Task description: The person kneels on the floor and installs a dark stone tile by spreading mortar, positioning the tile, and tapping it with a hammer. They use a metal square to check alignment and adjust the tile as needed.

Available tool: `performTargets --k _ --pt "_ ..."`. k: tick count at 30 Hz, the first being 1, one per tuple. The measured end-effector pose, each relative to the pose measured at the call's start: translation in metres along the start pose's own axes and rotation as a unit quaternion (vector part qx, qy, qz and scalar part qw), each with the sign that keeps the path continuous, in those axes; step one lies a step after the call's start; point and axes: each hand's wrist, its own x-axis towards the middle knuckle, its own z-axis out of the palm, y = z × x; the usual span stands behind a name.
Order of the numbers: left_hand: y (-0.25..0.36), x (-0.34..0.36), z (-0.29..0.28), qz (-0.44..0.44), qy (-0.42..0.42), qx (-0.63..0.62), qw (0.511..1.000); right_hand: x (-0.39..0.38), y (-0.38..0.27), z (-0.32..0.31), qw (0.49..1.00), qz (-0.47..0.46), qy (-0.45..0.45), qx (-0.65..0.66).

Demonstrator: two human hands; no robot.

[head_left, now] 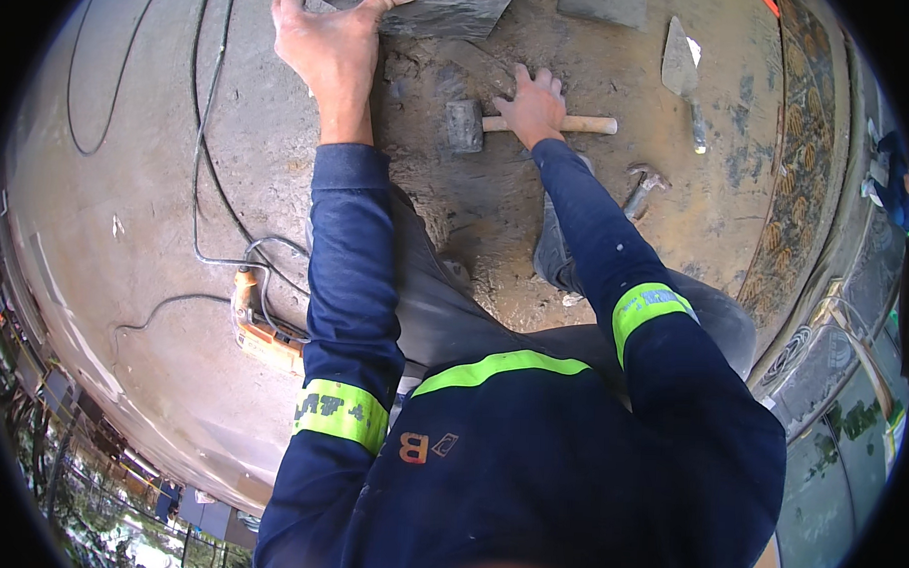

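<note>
A dark grey stone slab [434,11] stands partly out of frame at the top edge. My left hand [328,49] grips its left side, with the thumb stretched along its face. Over the wooden handle of a mallet [465,126] lies my right hand [534,107], fingers apart and reaching past the handle. Its fingertips are near a thin dark flat piece [477,64] on the wet, mortar-smeared ground; I cannot tell whether they touch it. The mallet's blocky dark head points left.
To the right lie a pointed trowel [680,67] and a claw hammer [645,189]. Another grey slab [604,4] rests at the top. An orange power tool [263,327] and black cables [204,145] are on the left. A patterned strip [805,126] runs along the right.
</note>
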Motion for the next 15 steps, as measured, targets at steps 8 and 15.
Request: performTargets --k 8,15 --pt "0.001 -0.002 0.012 0.080 0.082 -0.062 0.992 0.016 0.013 0.018 0.997 -0.040 0.050 0.050" --pt "0.004 -0.005 0.018 0.051 0.076 -0.085 0.992 0.051 0.037 0.007 0.993 -0.112 0.047 0.000"
